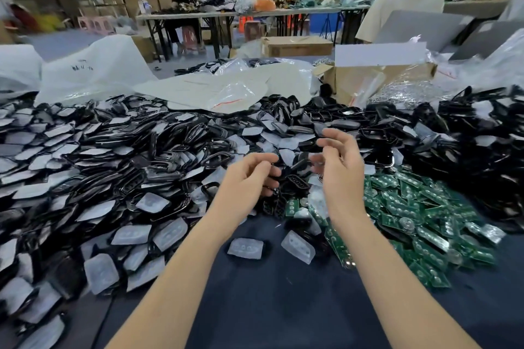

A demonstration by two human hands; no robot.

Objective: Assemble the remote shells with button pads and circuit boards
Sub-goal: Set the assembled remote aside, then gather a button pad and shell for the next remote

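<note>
Centrally, our left hand (248, 178) and right hand (338, 164) hover, fingers curled, over shells (158, 176), pads (245, 248) and boards (411, 207); we cannot tell their grip.

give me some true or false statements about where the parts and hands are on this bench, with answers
1. The heap of green circuit boards lies to the right of the right hand. True.
2. Two translucent white rubber button pads lie on the dark blue table cloth between the forearms. True.
3. Both hands lie flat on the cloth. False: the left hand and the right hand are held up over the parts, fingers curled.
4. The brown cardboard box stands at the near edge of the table. False: it is at the far side, behind the black plastic shells.
</note>
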